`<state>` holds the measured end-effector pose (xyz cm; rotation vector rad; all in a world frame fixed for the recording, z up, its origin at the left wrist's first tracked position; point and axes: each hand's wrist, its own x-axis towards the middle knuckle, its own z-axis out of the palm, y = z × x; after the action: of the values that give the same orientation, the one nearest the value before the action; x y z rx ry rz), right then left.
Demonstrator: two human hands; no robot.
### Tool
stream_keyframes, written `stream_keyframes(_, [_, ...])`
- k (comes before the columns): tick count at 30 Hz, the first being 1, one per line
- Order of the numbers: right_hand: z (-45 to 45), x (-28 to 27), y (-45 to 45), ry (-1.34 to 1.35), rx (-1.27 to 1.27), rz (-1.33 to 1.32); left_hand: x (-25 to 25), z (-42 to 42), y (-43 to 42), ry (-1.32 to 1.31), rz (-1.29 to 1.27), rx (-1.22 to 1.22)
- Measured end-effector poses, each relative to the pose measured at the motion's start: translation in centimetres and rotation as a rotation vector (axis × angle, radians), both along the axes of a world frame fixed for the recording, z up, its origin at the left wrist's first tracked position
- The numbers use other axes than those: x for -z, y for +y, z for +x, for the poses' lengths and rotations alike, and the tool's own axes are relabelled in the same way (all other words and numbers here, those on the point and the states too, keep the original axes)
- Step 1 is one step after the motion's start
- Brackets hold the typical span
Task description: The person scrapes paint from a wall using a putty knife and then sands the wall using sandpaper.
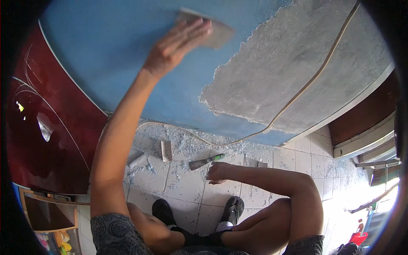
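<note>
My left hand is raised to the blue wall, its fingers laid flat over a grey-brown rectangular piece that looks like sandpaper. The hand and sheet are slightly blurred. Bare grey plaster with a ragged paint edge lies right of the sheet. Down by the floor, my right hand is curled into a loose fist, with nothing showing out of it. Just beyond it, a scraper with a green and grey handle lies on the tiles, apart from the fist as far as I can tell.
Paint flakes cover the tiles along the wall. Other small sheets lie among them. A beige cable runs down the wall and along its foot. A dark red panel stands left. My shoes are below.
</note>
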<state>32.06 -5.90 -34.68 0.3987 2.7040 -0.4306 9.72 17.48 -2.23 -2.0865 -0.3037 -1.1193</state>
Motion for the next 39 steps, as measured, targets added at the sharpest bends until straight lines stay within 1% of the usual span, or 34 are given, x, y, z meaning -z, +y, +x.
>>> stream_keyframes(1, [0.4,0.0,0.1,0.004,-0.001,0.001,2.4,0.2,0.2,0.067,0.020,-0.035])
stream_keyframes(3, [0.7,0.1,0.3,0.018,0.026,-0.001,7.1,0.9,-0.9,0.167,-0.118,0.126])
stream_keyframes(5, [0.5,0.2,0.6,0.051,0.028,-0.008,12.1,0.7,-1.4,0.392,-0.238,0.195])
stream_keyframes(6, [0.5,0.2,0.6,0.070,0.018,-0.014,13.6,0.4,-1.2,0.465,-0.249,0.211])
stream_keyframes(8, [0.1,-0.2,0.9,0.065,0.001,-0.013,14.4,-0.1,-1.0,0.602,-0.266,0.240])
stream_keyframes(9, [-0.3,-0.1,1.0,0.042,-0.002,-0.009,14.0,-0.2,0.7,0.628,-0.224,0.227])
stream_keyframes(10, [-0.9,-0.2,0.7,0.022,0.000,-0.015,10.8,0.0,0.3,0.490,-0.158,0.171])
stream_keyframes(11, [-1.6,-1.7,0.8,-0.014,-0.044,-0.018,6.5,0.0,-0.8,0.352,-0.101,0.119])
stream_keyframes(13, [-1.7,-2.1,0.5,0.013,-0.010,-0.033,0.1,-0.6,-0.7,0.152,-0.018,-0.009])
stream_keyframes(16, [-1.3,-1.0,0.3,0.030,0.002,-0.004,-2.2,-0.5,-0.1,-0.010,0.065,-0.081])
stream_keyframes(17, [-0.8,-0.5,0.3,0.047,-0.008,-0.010,-0.8,-0.2,-0.2,0.043,0.011,-0.031])
stream_keyframes(19, [-0.2,-0.3,0.4,0.042,-0.019,-0.001,5.1,0.8,-0.7,0.147,-0.089,0.064])
stream_keyframes(22, [-0.4,-1.0,0.5,-0.011,-0.011,0.008,14.4,0.9,-1.4,0.440,-0.222,0.213])
stream_keyframes(23, [-0.4,-1.1,0.5,-0.034,-0.007,-0.006,15.1,0.5,-1.8,0.560,-0.245,0.248])
stream_keyframes(24, [-0.3,-1.1,0.7,-0.059,-0.002,-0.021,15.1,0.2,-0.8,0.531,-0.230,0.245])
stream_keyframes(26, [-1.2,-2.4,0.9,-0.102,0.078,-0.072,11.7,0.1,0.4,0.478,-0.209,0.254])
stream_keyframes(27, [-1.5,-2.7,0.6,-0.122,0.125,-0.107,7.7,0.1,-0.6,0.386,-0.117,0.142])
stream_keyframes(28, [-1.2,-2.2,0.4,-0.058,0.089,-0.076,3.8,-0.2,-1.0,0.296,-0.072,0.055])
stream_keyframes(29, [-0.9,-1.5,0.4,0.007,0.053,-0.040,1.1,-0.4,-0.9,0.207,-0.025,-0.034])
stream_keyframes(32, [0.0,-0.4,0.6,0.143,-0.007,0.035,-1.1,-0.1,0.3,0.020,0.018,-0.019])
stream_keyframes(33, [0.2,-0.1,0.5,0.177,-0.018,0.050,0.7,0.5,0.5,-0.010,0.010,0.028])
stream_keyframes(35, [0.1,0.0,0.7,0.081,0.006,0.013,5.5,1.1,-0.5,0.147,-0.092,0.073])
stream_keyframes(38, [-0.6,-1.1,1.1,-0.007,0.008,0.016,14.5,0.3,-1.5,0.484,-0.251,0.160])
stream_keyframes(39, [-0.7,-1.5,1.2,-0.030,0.005,0.026,16.2,-0.2,-1.4,0.617,-0.309,0.167])
